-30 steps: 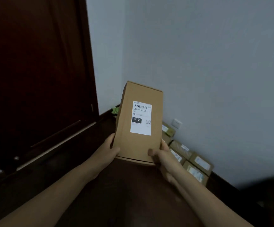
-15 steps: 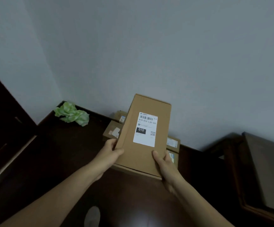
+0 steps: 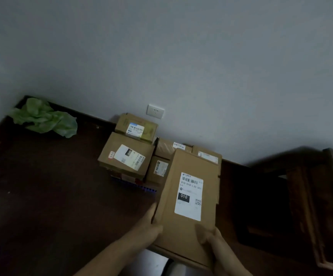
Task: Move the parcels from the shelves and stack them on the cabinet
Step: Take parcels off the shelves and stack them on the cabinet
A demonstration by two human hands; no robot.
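I hold a long brown cardboard parcel (image 3: 189, 198) with a white label marked 010, tilted over the dark wooden cabinet top (image 3: 52, 196). My left hand (image 3: 151, 224) grips its near left edge. My right hand (image 3: 211, 236) grips its near right corner, thumb on top. Just beyond it, several smaller parcels are stacked against the wall: a wide labelled one (image 3: 126, 156) in front, another (image 3: 136, 127) behind it, a small one (image 3: 159, 169) beside the held parcel, and others partly hidden behind the held parcel.
A crumpled green bag (image 3: 44, 118) lies at the cabinet's back left corner. A white wall socket (image 3: 155, 111) sits above the stack. Dark wooden furniture (image 3: 321, 206) stands to the right, with a dark gap between it and the cabinet.
The view has swung right and closer to the cabinet. The held parcel has moved down toward the stacked parcels, which now show fully. The dark door at the left has left the view.
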